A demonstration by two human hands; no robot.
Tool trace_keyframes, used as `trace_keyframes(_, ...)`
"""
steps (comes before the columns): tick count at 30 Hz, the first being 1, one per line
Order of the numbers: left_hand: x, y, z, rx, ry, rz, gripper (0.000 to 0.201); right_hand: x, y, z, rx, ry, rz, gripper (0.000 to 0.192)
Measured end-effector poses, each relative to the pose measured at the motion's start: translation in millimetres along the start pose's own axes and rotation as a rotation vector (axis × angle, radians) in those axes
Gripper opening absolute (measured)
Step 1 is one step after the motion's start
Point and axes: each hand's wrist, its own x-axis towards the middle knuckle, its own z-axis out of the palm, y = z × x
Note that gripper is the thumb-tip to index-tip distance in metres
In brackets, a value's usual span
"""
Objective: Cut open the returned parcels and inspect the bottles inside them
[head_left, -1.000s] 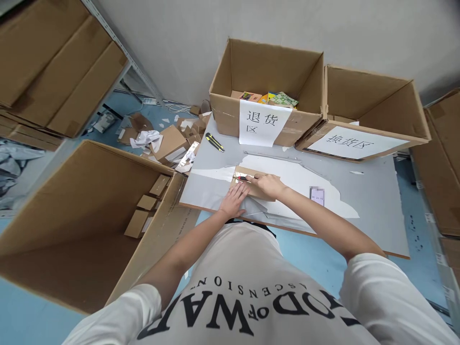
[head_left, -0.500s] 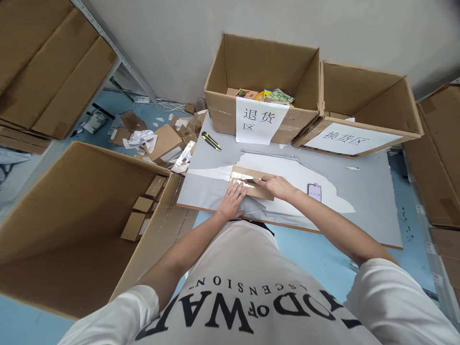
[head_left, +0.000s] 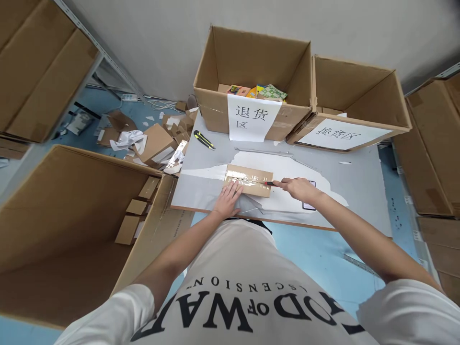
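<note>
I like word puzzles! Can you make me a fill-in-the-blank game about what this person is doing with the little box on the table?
1. The left hand presses down on the small flat ____ box.
2. The right hand holds a cutter with a ____ handle at the box's right end.
3. A strip of clear ____ runs along the box's top.
4. A yellow and black knife lies on the ____ near the labelled carton.

Missing words: cardboard; red; tape; table

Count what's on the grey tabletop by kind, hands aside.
Open cardboard cartons with paper labels: 2
Taped flat cardboard parcel, under left hand: 1
Utility knives: 2, yellow-black one, red one in right hand
Phone, partly hidden: 1
Total: 6
</note>
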Motion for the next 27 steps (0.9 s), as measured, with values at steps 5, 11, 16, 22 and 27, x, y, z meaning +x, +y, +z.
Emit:
trace_keyframes(5,1,1,-0.6,-0.007,-0.005,0.011,0.102,-23,16,20,0.031,-0.022,0.040,0.071)
trace_keyframes(11,2,3,-1.5,0.010,-0.005,0.009,0.104,-38,30,36,0.071,0.029,0.004,0.076)
trace_keyframes(16,2,3,-1.6,0.012,-0.003,0.004,0.105,-48,37,44,0.124,0.112,-0.016,0.074)
trace_keyframes(22,0,3,-1.2,0.012,-0.009,0.007,0.102,-57,37,56,0.183,0.172,-0.022,0.069)
trace_keyframes(27,-2,3,-1.0,0.012,-0.004,0.012,0.100,-61,30,62,0.210,0.196,0.014,0.068)
